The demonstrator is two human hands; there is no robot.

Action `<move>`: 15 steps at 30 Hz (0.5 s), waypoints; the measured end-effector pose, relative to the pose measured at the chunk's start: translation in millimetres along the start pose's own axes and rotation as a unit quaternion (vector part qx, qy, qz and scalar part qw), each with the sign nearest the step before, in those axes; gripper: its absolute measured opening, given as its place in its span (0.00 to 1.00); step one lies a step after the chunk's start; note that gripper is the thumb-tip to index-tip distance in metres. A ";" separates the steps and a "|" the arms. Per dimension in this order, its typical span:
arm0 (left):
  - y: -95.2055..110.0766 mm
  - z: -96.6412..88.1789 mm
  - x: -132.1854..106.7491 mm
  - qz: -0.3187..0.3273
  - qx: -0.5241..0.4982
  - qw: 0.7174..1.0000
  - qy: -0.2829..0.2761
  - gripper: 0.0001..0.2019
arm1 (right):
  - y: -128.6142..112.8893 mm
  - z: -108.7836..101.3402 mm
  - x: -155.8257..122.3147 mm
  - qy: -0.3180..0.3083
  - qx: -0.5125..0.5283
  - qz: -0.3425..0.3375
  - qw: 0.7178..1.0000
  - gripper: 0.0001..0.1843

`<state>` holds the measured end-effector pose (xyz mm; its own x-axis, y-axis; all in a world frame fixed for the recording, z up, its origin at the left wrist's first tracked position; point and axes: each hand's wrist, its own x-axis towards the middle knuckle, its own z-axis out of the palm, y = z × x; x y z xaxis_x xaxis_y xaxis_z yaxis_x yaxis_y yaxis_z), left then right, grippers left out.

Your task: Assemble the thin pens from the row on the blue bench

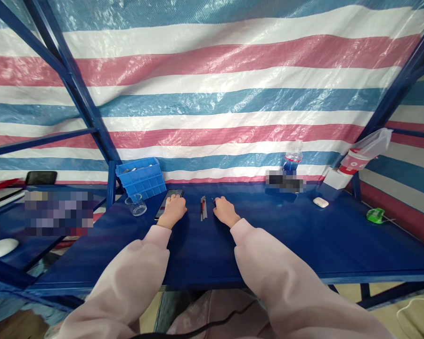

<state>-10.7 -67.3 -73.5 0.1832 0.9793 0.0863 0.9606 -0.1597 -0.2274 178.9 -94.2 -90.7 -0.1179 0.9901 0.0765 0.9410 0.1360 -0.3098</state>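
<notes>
My left hand (175, 205) rests palm down over a dark phone (161, 210), which lies on the blue table; its fingers lie loosely on the screen. Several thin rods like pen refills (203, 208), grey and red, lie side by side between my hands. Right of them my right hand (225, 210) rests on the table with its fingers curled in. A small dark thing (214, 202) shows at its fingertips, too small to name. Both forearms are in pale pink sleeves.
Left of the phone stand a clear plastic cup (136, 205) and a blue bin (141, 179). At the right are a bottle (292, 160), a white earbud case (321, 202), a green tape measure (375, 215) and a red-and-white cup (353, 161) on a white box (337, 178).
</notes>
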 end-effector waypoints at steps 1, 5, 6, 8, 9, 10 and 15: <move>0.2 0.3 0.2 0.001 0.000 1.000 0.001 0.12 | -0.1 0.2 0.0 0.002 -0.002 0.000 1.000 0.10; 0.3 0.3 -0.3 0.009 -0.003 1.000 0.010 0.11 | -0.1 1.6 0.3 0.007 -0.013 -0.003 1.000 0.11; 0.1 0.3 -0.5 0.013 -0.007 1.000 0.015 0.11 | 0.0 1.9 0.4 0.009 -0.017 -0.003 1.000 0.11; -0.1 0.4 -0.8 0.021 -0.017 0.999 0.031 0.09 | 0.1 2.1 0.6 0.014 -0.020 -0.004 1.000 0.11; -0.2 0.7 -0.8 0.027 -0.024 0.998 0.043 0.08 | 0.2 2.1 0.7 0.017 -0.020 -0.004 1.000 0.11; -0.1 0.9 -0.6 0.032 -0.031 0.997 0.057 0.07 | 0.2 2.0 0.8 0.020 -0.020 -0.004 1.000 0.11; 2.8 -0.1 1.2 0.050 -0.075 0.987 0.136 0.05 | -0.1 1.3 1.6 0.045 -0.024 -0.007 0.999 0.11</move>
<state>-7.8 -66.5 -73.9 0.3092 0.8909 0.3327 0.9510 -0.2914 -0.1036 178.2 -92.6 -91.8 -0.1042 0.9807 0.1652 0.9540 0.1456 -0.2622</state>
